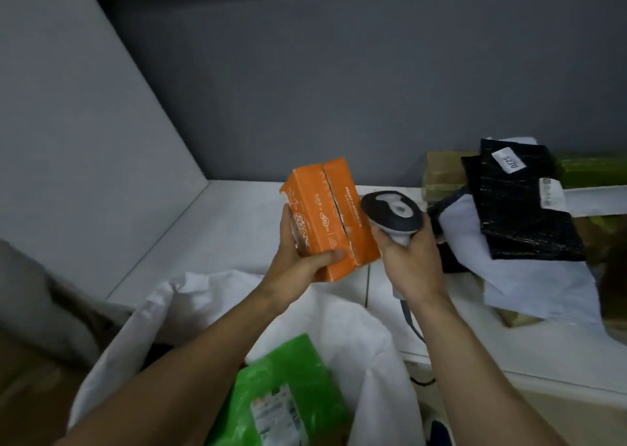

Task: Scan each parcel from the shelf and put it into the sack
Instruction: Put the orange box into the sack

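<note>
My left hand grips an orange box parcel from below, tilted, above the white shelf. Just to the right of the box, my right hand holds a grey and white handheld scanner, its head close to the box's right face. A white sack gapes below my forearms. Inside it lies a green wrapped parcel with a white label.
On the shelf at right sits a pile of parcels: a black bag with white labels, a white mailer, a brown box and a green packet. The scanner's cable hangs down over the shelf's front edge.
</note>
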